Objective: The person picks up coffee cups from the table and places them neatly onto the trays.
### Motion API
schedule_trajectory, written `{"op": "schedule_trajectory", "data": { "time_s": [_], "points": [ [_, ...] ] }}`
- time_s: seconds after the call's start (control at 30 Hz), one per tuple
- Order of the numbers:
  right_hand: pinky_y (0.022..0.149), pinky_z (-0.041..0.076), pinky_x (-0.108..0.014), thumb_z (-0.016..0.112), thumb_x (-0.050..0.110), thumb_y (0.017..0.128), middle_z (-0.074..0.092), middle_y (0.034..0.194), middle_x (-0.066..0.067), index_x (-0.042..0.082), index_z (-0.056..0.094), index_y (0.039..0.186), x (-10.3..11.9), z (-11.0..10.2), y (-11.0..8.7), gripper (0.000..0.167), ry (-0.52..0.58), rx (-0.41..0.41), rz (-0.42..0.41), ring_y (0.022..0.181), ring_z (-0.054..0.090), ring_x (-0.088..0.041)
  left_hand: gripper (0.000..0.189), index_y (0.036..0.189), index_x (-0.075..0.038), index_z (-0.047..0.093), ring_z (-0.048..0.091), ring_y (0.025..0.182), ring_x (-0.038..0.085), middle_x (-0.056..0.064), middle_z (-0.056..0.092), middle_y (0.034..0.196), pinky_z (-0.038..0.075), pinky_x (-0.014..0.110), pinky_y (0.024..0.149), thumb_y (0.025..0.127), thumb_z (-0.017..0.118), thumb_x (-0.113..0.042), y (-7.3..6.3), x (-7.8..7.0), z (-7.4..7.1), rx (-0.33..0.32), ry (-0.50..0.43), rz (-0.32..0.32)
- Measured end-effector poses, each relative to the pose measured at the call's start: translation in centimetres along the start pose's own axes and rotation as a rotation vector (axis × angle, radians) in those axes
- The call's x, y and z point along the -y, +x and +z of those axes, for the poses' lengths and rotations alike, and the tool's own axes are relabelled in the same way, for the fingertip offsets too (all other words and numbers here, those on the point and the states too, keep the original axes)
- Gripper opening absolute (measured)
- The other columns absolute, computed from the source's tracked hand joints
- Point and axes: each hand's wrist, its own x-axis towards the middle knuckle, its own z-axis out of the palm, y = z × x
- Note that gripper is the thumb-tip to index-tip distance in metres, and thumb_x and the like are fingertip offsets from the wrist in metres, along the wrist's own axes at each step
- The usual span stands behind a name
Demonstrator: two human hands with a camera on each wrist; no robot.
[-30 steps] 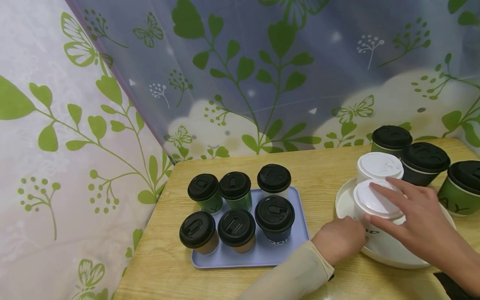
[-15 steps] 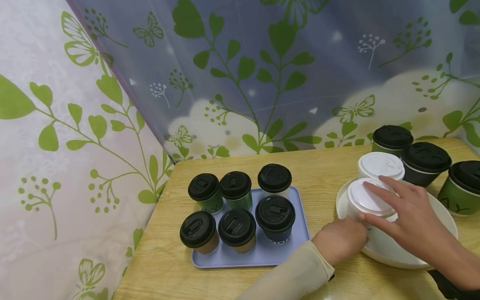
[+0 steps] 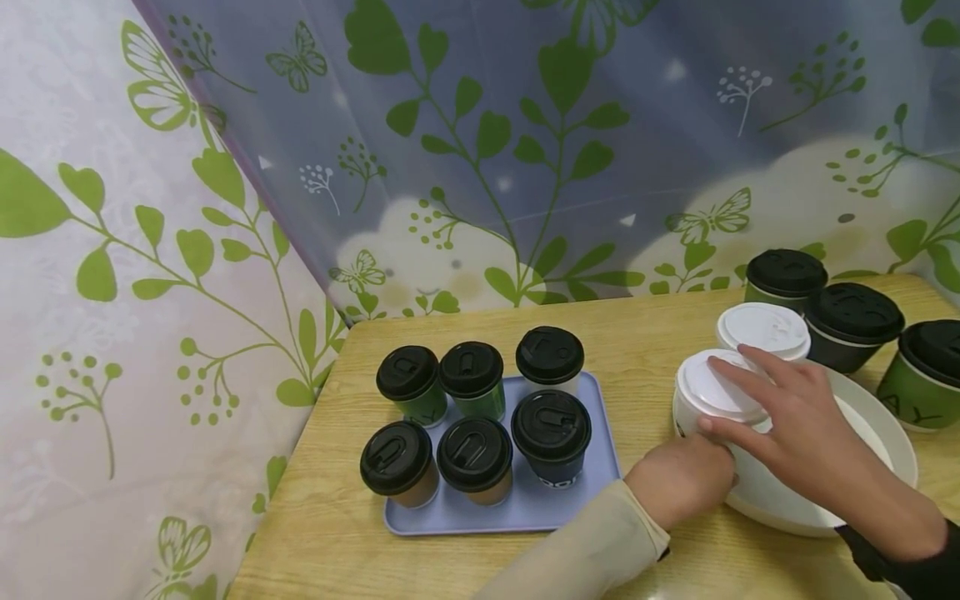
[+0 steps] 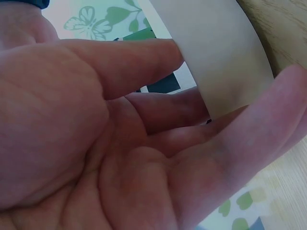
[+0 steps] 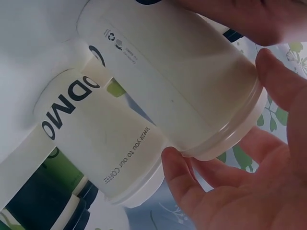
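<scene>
A white paper coffee cup (image 3: pixel 705 385) with a white lid stands upright at the left side of a round white plate (image 3: pixel 783 493). My right hand (image 3: pixel 806 421) grips this coffee cup by its lid, thumb on one side and fingertips on the other, as the right wrist view also shows. My left hand (image 3: pixel 681 479) holds the plate's near-left rim; its thumb and fingers lie on either side of the pale wall (image 4: pixel 220 57) in the left wrist view. Just behind the gripped cup is a second white-lidded cup (image 3: pixel 765 327), its printed side (image 5: pixel 103 139) visible from the right wrist.
A lilac tray (image 3: pixel 600 467) at centre left bears several black-lidded coffee cups, such as a dark blue one (image 3: pixel 551 425). Behind the plate stand a green cup (image 3: pixel 786 271) and a dark cup (image 3: pixel 853 325). Another green cup (image 3: pixel 930 375) is at the right. Patterned cloth (image 3: pixel 480 167) hangs behind.
My right hand has slid the white coffee cup leftward over the plate, away from its spot nearer the middle. My left hand stays at the rim.
</scene>
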Motion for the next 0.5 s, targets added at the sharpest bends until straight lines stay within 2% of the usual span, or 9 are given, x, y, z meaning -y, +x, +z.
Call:
{"op": "schedule_trajectory", "data": {
  "time_s": [0.27, 0.5],
  "points": [
    [0.097, 0.025, -0.067, 0.084, 0.039, 0.084, 0.050, 0.139, -0.038, -0.002, 0.062, 0.135, -0.07, 0.31, 0.50, 0.069, -0.017, 0.000, -0.039, 0.126, 0.046, -0.054, 0.020, 0.104, -0.029, 0.074, 0.063, 0.070, 0.000, -0.016, 0.070, 0.101, 0.052, 0.019, 0.063, 0.107, 0.057, -0.039, 0.03, 0.02, 0.03, 0.005, 0.014, -0.001],
    [0.097, 0.024, -0.067, 0.086, 0.041, 0.081, 0.049, 0.140, -0.039, -0.002, 0.060, 0.136, -0.05, 0.33, 0.48, 0.074, -0.007, 0.010, -0.030, 0.126, 0.045, -0.054, 0.019, 0.105, -0.029, 0.073, 0.063, 0.071, -0.001, -0.016, 0.071, 0.100, 0.052, 0.019, 0.064, 0.108, 0.056, -0.037, 0.02, 0.04, 0.08, 0.004, 0.011, -0.014]
  ]
}}
